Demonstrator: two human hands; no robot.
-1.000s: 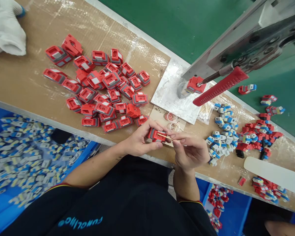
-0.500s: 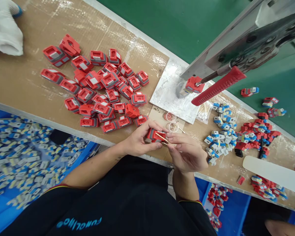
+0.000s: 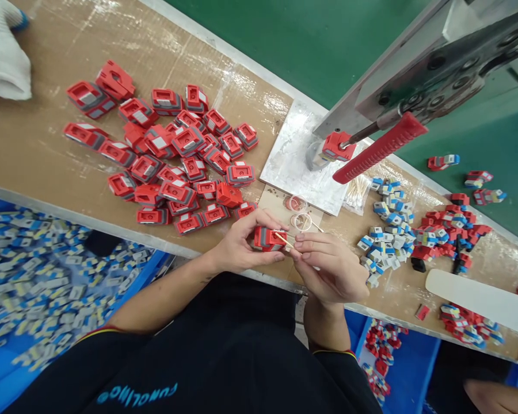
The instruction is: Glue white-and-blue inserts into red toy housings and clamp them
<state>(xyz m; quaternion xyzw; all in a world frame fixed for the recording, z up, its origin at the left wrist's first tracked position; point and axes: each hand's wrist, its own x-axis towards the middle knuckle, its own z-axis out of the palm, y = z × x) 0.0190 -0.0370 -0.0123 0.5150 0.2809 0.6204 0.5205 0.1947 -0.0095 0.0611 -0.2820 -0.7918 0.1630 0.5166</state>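
Observation:
My left hand (image 3: 237, 244) grips a red-and-grey toy vehicle body (image 3: 265, 237) between thumb and fingers, near the table's front edge. In my right hand (image 3: 334, 267), thumb and fingertips pinch a thin wooden stick (image 3: 286, 240), its tip resting on or just over the toy body; whether it touches is hard to tell. Just beyond my hands, two small round clear cups (image 3: 296, 203) sit on a beige card (image 3: 270, 199), the farther one holding something reddish. Left of my hands lies a heap of similar red toy bodies (image 3: 190, 141).
A lever press with a red handle (image 3: 380, 148) stands on a metal plate (image 3: 285, 161), a red part under its rod. Beside it lie cotton swabs (image 3: 356, 192) and white-blue parts (image 3: 386, 247). Blue bins (image 3: 142, 279) sit below the table. A co-worker's arm (image 3: 494, 397) shows lower right.
The red toy body has been tilted in my left hand, so a different side shows. The stick has shifted slightly with my right hand. The whole view has moved a little.

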